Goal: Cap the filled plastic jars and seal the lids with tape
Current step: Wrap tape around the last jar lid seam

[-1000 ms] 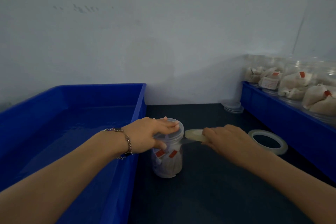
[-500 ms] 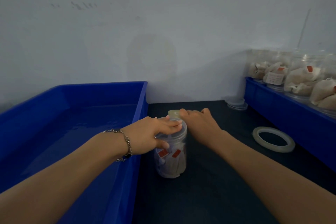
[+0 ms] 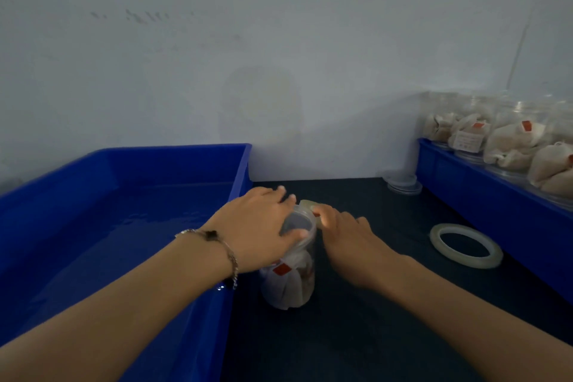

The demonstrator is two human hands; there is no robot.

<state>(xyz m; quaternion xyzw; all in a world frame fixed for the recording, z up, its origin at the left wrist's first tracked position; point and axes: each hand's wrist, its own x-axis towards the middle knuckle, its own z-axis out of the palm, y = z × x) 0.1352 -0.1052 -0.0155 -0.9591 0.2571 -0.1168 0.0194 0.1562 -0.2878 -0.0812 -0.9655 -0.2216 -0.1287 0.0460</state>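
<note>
The dark tabletop [image 3: 356,335] runs between two blue plastic crates. The big one on my left [image 3: 124,164] sits with its long wall just beside the jar; the one on my right [image 3: 465,189] carries a row of clear jars stuffed with pale cloth sachets [image 3: 508,146], some with red tags. Near that crate's corner, by the wall, a small stack of clear lids [image 3: 401,184] lies on the table.

My left hand [image 3: 260,226] lies over the capped plastic jar [image 3: 291,276], the thumb curled onto the near edge of the lid [image 3: 296,223] and the fingers reaching over its far side, gripping the top. The jar stands upright on the table, packed with white sachets and red tags. My right hand [image 3: 344,236] is against the jar's right side at lid height, fingers curled around a small roll of clear tape [image 3: 308,205] that shows just behind the lid. A larger tape ring [image 3: 465,245] lies flat on the table to the right, apart from both hands. A thin chain bracelet [image 3: 223,253] circles my left wrist.
</note>
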